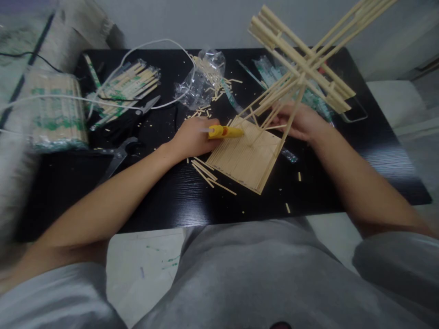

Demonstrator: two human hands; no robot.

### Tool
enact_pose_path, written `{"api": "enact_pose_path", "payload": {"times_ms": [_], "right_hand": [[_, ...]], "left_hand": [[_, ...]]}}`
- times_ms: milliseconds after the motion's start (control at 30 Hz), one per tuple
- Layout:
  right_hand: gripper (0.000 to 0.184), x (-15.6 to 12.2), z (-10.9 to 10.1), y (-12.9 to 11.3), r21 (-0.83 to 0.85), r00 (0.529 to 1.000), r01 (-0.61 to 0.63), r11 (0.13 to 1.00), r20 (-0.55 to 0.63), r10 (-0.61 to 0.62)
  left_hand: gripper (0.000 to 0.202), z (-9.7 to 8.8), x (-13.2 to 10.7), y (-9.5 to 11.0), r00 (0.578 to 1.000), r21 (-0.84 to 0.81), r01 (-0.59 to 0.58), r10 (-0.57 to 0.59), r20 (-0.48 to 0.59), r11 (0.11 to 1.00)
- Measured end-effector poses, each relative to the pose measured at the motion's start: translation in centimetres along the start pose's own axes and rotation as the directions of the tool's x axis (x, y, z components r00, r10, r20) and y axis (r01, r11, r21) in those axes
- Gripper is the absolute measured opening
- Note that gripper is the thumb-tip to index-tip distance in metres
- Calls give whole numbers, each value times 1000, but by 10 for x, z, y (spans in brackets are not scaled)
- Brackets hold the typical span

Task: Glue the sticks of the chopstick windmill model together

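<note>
The stick model (302,77) is at mid-table, its flat base (247,157) towards us and its crossed top (310,61) high above our right hand (297,119). That hand is among the sticks — we cannot tell whether its half-hidden fingers grip them. Our left hand (195,137) is wrapped around a yellow glue gun (225,132), pointing over the base. If support slips, the tall top could tip; a hot nozzle could burn a finger. Loose sticks (204,172) litter the black table (154,196) — and the white cable (168,40), looping past scissors (149,105), could snag.
</note>
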State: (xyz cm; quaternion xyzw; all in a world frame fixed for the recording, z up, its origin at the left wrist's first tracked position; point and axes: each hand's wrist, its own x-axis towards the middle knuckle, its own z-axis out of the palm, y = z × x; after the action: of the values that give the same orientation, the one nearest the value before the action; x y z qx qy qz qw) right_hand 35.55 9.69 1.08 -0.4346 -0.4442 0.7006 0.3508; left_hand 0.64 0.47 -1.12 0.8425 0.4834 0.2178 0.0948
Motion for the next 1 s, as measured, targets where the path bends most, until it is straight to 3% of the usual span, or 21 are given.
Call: {"api": "enact_pose_path", "payload": {"times_ms": [467,1000], "right_hand": [[24,-2,1,-4,-16,1000,-13,1000,5,13],[20,-1,-1,-2,-15,1000,-17,1000,6,18]], "left_hand": [[12,2,0,0,999,0,-5,5,-32,1000],[11,3,0,0,1000,-21,2,-3,-29,1000]]}}
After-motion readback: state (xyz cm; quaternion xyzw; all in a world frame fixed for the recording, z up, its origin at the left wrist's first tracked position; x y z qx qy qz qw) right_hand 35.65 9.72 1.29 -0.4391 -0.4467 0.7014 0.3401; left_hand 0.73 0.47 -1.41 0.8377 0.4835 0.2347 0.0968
